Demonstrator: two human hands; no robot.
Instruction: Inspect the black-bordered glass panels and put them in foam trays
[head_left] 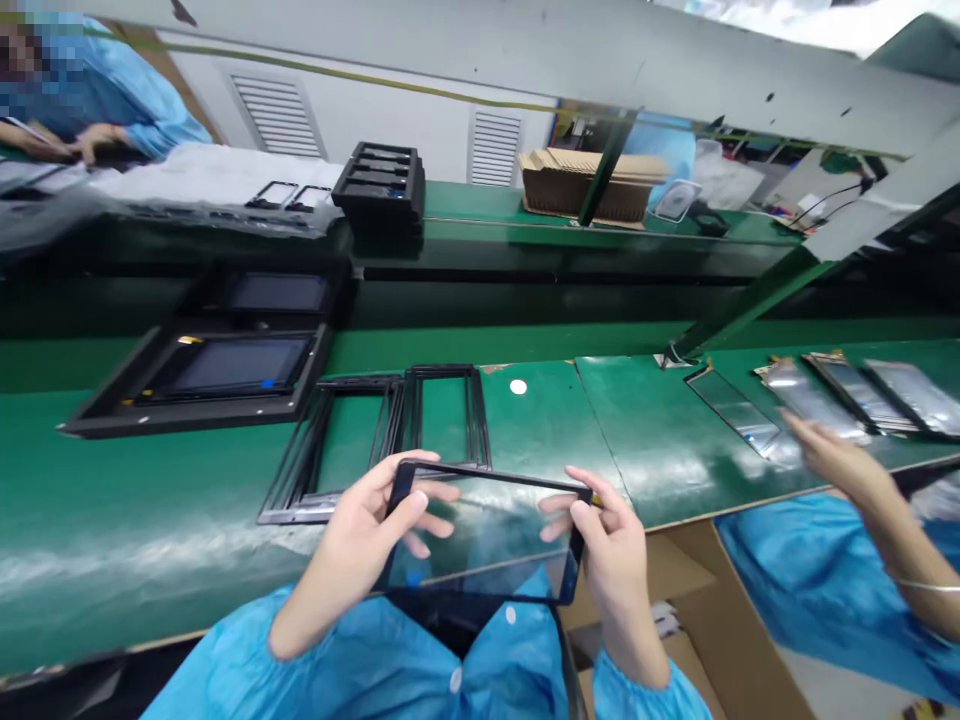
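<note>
A left hand (369, 528) and right hand (616, 545) grip opposite ends of a clear, black-bordered panel (487, 535) over the tabletop's (536, 440) near edge; seemingly light, stiff, slick and breakable, it is best held by its borders (574, 562).

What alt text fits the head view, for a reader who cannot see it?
A person's left hand and right hand hold a dark-bordered clear panel by its short ends at a green bench. Dark frames and a black tray lie on the bench; at right, a co-worker's hand is near other panels.
</note>
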